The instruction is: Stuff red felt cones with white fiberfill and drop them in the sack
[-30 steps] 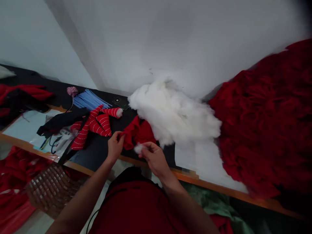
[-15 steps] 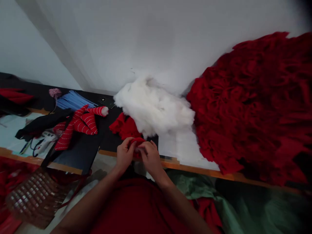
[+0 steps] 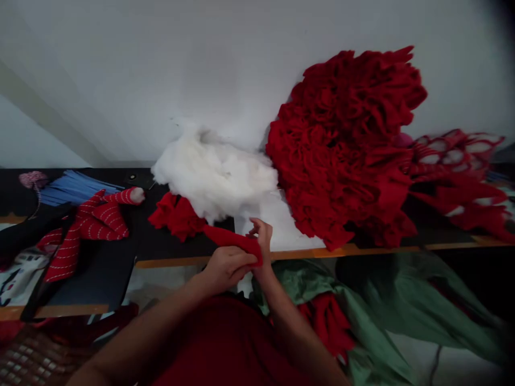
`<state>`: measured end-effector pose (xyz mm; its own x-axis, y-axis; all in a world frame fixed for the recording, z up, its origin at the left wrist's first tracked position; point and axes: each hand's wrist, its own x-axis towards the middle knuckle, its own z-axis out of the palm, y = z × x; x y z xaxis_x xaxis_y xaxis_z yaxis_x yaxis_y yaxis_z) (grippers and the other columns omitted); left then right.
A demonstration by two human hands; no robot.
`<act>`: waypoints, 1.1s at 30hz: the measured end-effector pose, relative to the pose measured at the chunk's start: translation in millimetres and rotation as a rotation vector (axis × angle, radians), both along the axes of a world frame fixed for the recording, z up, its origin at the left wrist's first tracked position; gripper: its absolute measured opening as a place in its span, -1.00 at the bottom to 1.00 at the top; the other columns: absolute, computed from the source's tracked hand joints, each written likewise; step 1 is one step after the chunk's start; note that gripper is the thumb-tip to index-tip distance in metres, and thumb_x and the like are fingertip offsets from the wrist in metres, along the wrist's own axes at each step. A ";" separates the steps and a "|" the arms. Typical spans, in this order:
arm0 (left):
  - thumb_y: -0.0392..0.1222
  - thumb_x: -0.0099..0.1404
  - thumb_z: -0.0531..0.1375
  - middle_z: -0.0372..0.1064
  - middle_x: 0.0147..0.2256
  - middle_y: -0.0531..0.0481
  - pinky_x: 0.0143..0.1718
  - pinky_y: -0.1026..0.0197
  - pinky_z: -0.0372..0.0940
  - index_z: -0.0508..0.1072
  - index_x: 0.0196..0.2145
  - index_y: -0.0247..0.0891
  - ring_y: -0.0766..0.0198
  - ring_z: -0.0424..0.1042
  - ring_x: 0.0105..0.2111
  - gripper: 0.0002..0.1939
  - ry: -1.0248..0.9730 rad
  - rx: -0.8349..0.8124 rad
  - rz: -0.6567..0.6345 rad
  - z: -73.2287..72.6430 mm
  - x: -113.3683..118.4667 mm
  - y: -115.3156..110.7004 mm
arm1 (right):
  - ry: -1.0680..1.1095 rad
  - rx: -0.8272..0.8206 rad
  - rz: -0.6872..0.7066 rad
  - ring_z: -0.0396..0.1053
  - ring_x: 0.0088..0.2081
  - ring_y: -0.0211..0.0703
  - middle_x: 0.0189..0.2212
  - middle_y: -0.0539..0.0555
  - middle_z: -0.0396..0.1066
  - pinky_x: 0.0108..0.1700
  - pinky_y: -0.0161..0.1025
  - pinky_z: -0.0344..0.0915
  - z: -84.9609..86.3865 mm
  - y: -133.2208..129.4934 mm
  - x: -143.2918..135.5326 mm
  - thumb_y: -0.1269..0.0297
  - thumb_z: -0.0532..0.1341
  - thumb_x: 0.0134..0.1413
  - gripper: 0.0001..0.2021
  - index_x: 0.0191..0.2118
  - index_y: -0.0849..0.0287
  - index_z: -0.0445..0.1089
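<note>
Red cloth piece stretches over the front edge of a black-topped table, worked by a person's two bare hands. The left hand pinches its near end, while the right hand meets that end with fingers raised and loosely curled; whether it grips cannot be told. Beyond lie white stuffing and a crumpled red bundle, between a striped red stuffed item and a towering heap of red cloth.
</note>
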<state>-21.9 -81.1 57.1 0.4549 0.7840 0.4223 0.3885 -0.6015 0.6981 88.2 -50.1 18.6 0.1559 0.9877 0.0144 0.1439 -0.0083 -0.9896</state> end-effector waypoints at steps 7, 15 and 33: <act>-0.17 0.13 0.16 0.35 -0.39 -0.04 -0.32 0.27 0.21 0.40 -0.33 -0.25 0.29 0.32 -0.37 -0.85 -0.406 -0.268 0.264 -1.5 1.7 -11.6 | 0.501 -0.190 0.093 0.24 -0.51 -0.26 -0.56 -0.08 0.31 -0.42 -0.31 0.23 -1.0 0.1 12.3 0.32 0.07 -0.22 -0.92 -0.47 0.11 0.25; -0.02 0.04 0.23 0.45 -0.36 -0.07 -0.30 0.23 0.28 0.44 -0.31 -0.35 0.26 0.42 -0.40 -0.66 -1.231 -0.978 0.447 -11.5 11.0 14.5 | 0.515 -0.200 0.046 0.26 -0.50 -0.29 -0.54 -0.09 0.30 -0.42 -0.34 0.26 2.5 -16.6 -16.0 0.29 0.12 -0.21 -0.89 -0.43 0.14 0.22; -0.04 0.10 0.19 0.43 -0.28 -0.06 -0.33 0.12 0.34 0.09 0.07 -0.11 0.20 0.44 -0.38 -0.41 -1.382 -1.077 0.258 0.7 12.8 -5.8 | -0.265 0.265 0.436 0.31 -0.03 -0.03 -0.08 0.15 0.37 0.02 -0.04 0.26 -6.1 -35.2 -8.0 0.31 0.13 -0.16 -0.56 -0.04 0.14 0.27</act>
<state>-9.1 -86.8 57.8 0.0774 0.9343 -0.3479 -0.7694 0.2779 0.5752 80.2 -85.3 12.6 -0.3081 0.9170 0.2535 0.3215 0.3512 -0.8794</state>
